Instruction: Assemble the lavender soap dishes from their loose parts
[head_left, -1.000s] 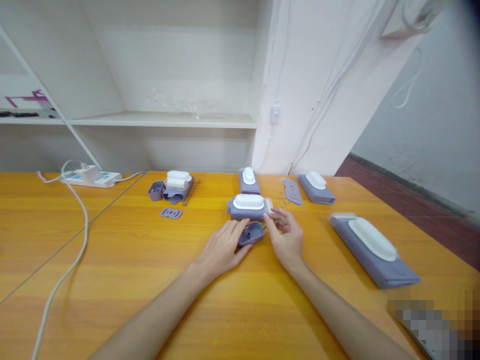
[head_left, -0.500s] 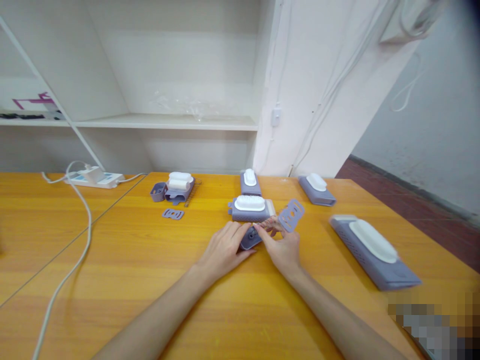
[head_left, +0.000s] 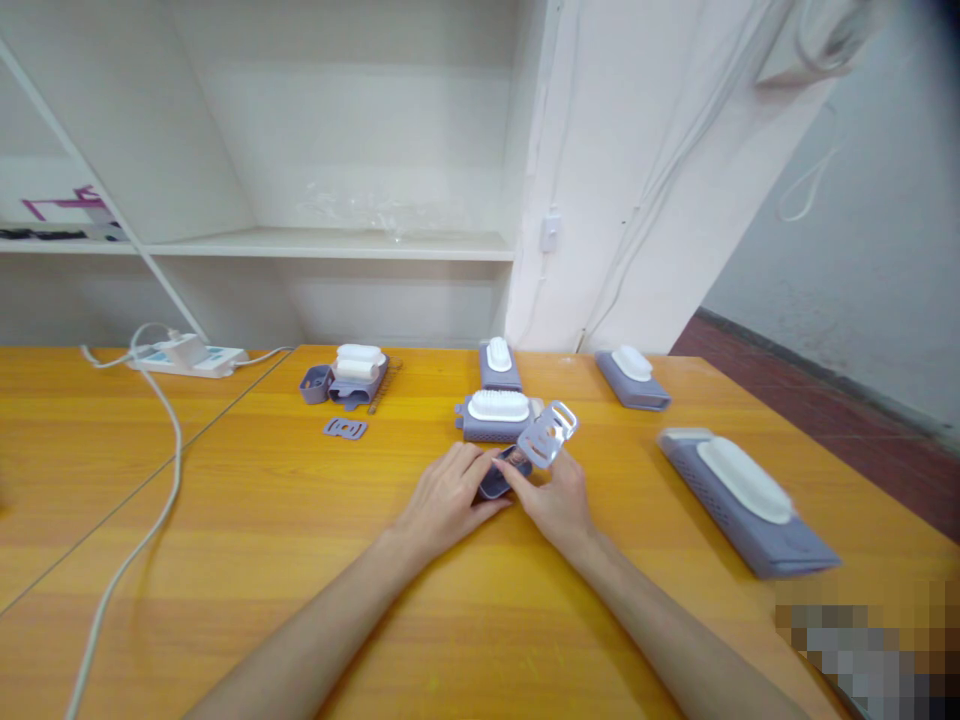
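My left hand [head_left: 448,496] rests on the wooden table [head_left: 247,520] with its fingers curled around a small purple cup-shaped part [head_left: 501,474]. My right hand [head_left: 556,497] pinches a flat purple slotted plate [head_left: 548,436], tilted up just above that part. Directly behind both hands lies a purple brush unit with a white top [head_left: 496,414].
More purple and white brush units lie at the back centre [head_left: 499,364], back right [head_left: 632,377] and near right [head_left: 746,499]. A partly assembled set [head_left: 352,376] and a loose slotted plate [head_left: 345,428] sit at the back left. A white power strip [head_left: 187,355] and cable [head_left: 142,540] cross the left side.
My right hand picked the slotted plate up from the table behind it and brought it left, over the small part held by my left hand.
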